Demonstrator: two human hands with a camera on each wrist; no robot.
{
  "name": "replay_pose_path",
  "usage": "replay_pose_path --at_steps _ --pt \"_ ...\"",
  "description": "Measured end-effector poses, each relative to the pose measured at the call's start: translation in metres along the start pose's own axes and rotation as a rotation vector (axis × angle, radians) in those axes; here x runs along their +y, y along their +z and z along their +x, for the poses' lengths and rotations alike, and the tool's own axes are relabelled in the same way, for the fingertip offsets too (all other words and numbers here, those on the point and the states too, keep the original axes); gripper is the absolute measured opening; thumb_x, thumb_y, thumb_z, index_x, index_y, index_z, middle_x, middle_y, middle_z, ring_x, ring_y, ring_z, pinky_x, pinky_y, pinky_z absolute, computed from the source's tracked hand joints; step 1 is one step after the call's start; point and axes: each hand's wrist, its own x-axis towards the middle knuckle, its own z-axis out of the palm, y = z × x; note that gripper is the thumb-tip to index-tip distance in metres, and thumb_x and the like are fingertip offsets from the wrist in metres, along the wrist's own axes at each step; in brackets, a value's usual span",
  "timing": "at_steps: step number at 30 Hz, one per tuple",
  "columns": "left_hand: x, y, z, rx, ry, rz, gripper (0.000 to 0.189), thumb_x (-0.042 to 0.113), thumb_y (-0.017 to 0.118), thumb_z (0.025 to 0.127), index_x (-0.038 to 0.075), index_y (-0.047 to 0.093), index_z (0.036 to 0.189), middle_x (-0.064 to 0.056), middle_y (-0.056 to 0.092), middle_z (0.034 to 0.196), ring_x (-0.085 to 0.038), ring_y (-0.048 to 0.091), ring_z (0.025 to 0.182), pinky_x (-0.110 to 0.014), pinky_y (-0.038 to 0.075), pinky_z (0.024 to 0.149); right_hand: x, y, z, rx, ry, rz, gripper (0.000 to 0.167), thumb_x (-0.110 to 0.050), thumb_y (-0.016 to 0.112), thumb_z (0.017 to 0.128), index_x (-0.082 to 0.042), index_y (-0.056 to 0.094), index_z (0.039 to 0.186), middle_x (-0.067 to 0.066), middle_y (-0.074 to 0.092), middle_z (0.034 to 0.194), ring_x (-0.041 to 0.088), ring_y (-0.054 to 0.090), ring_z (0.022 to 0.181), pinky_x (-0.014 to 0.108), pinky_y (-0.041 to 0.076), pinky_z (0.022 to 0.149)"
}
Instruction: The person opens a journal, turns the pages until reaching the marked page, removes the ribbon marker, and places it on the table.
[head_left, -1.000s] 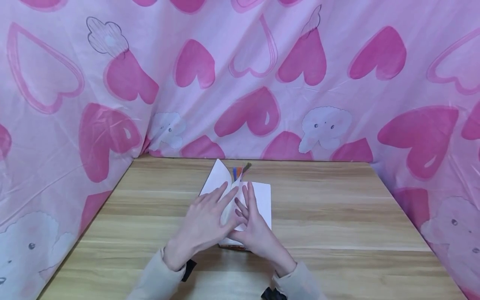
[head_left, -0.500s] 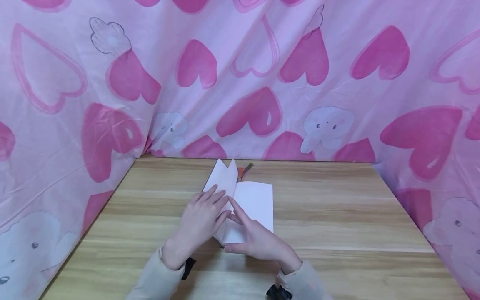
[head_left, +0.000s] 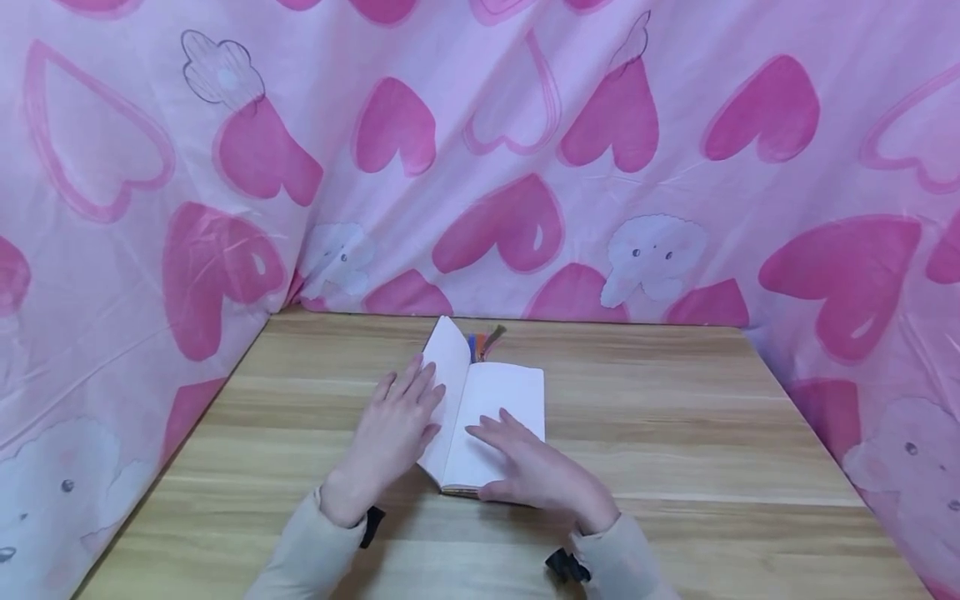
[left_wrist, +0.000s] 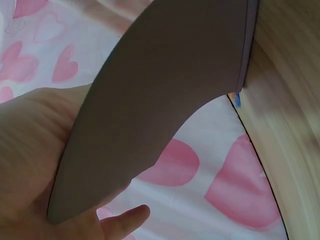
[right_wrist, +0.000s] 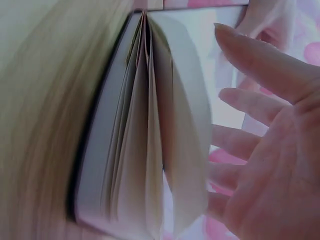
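A notebook (head_left: 495,396) lies spread on the table with blank white pages, its left side raised at a slant. My left hand (head_left: 390,433) lies against that raised left side, fingers extended. In the left wrist view the dark outside of the cover (left_wrist: 130,105) hides most of the hand's fingers. Over the lower part of the right page is my right hand (head_left: 543,471), fingers spread and holding nothing. The right wrist view has several fanned pages (right_wrist: 142,150) beside the right fingers; whether they touch is unclear. Coloured ribbon ends (head_left: 480,347) stick out at the notebook's top.
The wooden table (head_left: 675,433) extends around the notebook on all sides. A pink cloth (head_left: 480,167) with hearts hangs behind the table and along both sides. Black straps (head_left: 567,567) show at the sleeves (head_left: 622,558).
A page that stood up mid-notebook now lies over with the left side. My right hand has drawn back rightward from the left hand, and the left hand has shifted slightly left.
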Motion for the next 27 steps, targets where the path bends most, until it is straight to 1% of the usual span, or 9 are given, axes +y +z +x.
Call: replay_pose_path --at_steps 5,9,12,14,16,20,22,24,27 --pt "-0.002 0.001 0.000 -0.050 -0.046 -0.023 0.049 0.028 0.084 0.078 0.003 0.069 0.117 -0.019 0.055 0.137 -0.036 0.040 0.136 -0.053 0.041 0.102 0.010 -0.002 -0.003 -0.022 0.039 -0.029 0.078 -0.030 0.083 0.078 -0.013 0.046 0.145 0.018 0.032 0.154 0.043 0.016 0.144 0.057 0.022 0.113" --pt "-0.005 0.001 0.000 -0.090 -0.063 -0.088 0.049 0.026 0.082 0.080 -0.001 0.067 0.118 -0.023 0.055 0.135 -0.039 0.042 0.133 -0.051 0.043 0.101 0.015 -0.001 -0.004 -0.089 0.102 -0.038 0.090 -0.033 0.085 0.075 -0.014 0.040 0.150 0.019 0.023 0.158 0.042 0.009 0.146 0.058 0.015 0.114" --pt "-0.010 0.001 0.000 -0.127 -0.083 -0.128 0.046 0.023 0.081 0.082 -0.003 0.066 0.116 -0.026 0.055 0.133 -0.041 0.044 0.131 -0.050 0.043 0.101 0.018 0.000 -0.004 -0.134 0.120 -0.060 0.095 -0.036 0.085 0.074 -0.014 0.036 0.152 0.017 0.018 0.160 0.041 0.007 0.146 0.057 0.013 0.115" --pt "-0.013 0.000 0.000 -0.152 -0.091 -0.135 0.044 0.023 0.080 0.083 -0.004 0.065 0.115 -0.027 0.055 0.132 -0.043 0.045 0.130 -0.051 0.042 0.102 0.018 0.000 -0.004 -0.153 0.118 -0.078 0.094 -0.036 0.085 0.075 -0.014 0.035 0.152 0.017 0.018 0.160 0.040 0.007 0.146 0.057 0.013 0.115" --pt "-0.016 -0.001 0.000 -0.168 -0.086 -0.130 0.042 0.022 0.079 0.083 -0.004 0.065 0.113 -0.028 0.056 0.130 -0.044 0.046 0.128 -0.052 0.040 0.103 0.018 0.000 -0.003 -0.167 0.125 -0.091 0.091 -0.035 0.083 0.077 -0.014 0.036 0.152 0.016 0.018 0.160 0.039 0.009 0.146 0.057 0.014 0.115" --pt "-0.022 -0.001 0.000 -0.194 -0.069 -0.133 0.039 0.021 0.078 0.084 -0.005 0.064 0.109 -0.029 0.057 0.127 -0.046 0.049 0.125 -0.054 0.039 0.104 0.018 -0.003 -0.003 -0.196 0.152 -0.089 0.084 -0.031 0.081 0.081 -0.014 0.038 0.151 0.012 0.021 0.160 0.035 0.012 0.147 0.056 0.015 0.115" --pt "-0.024 0.000 0.000 -0.213 -0.073 -0.148 0.038 0.020 0.078 0.084 -0.005 0.064 0.109 -0.029 0.057 0.127 -0.047 0.049 0.124 -0.054 0.038 0.104 0.018 -0.004 -0.003 -0.207 0.159 -0.089 0.081 -0.031 0.080 0.082 -0.013 0.039 0.151 0.011 0.024 0.159 0.033 0.014 0.147 0.055 0.016 0.115" --pt "-0.025 0.001 0.000 -0.231 -0.081 -0.163 0.038 0.020 0.077 0.085 -0.005 0.064 0.110 -0.030 0.056 0.127 -0.048 0.049 0.124 -0.054 0.038 0.104 0.019 -0.004 -0.003 -0.208 0.170 -0.080 0.079 -0.030 0.079 0.083 -0.014 0.040 0.150 0.010 0.026 0.159 0.032 0.016 0.147 0.054 0.017 0.115" --pt "-0.027 0.002 0.000 -0.254 -0.087 -0.171 0.039 0.022 0.076 0.086 -0.005 0.063 0.112 -0.030 0.056 0.128 -0.048 0.049 0.124 -0.054 0.038 0.104 0.020 -0.004 -0.004 -0.200 0.177 -0.054 0.084 -0.031 0.082 0.079 -0.014 0.040 0.150 0.010 0.028 0.158 0.032 0.017 0.147 0.054 0.017 0.115"
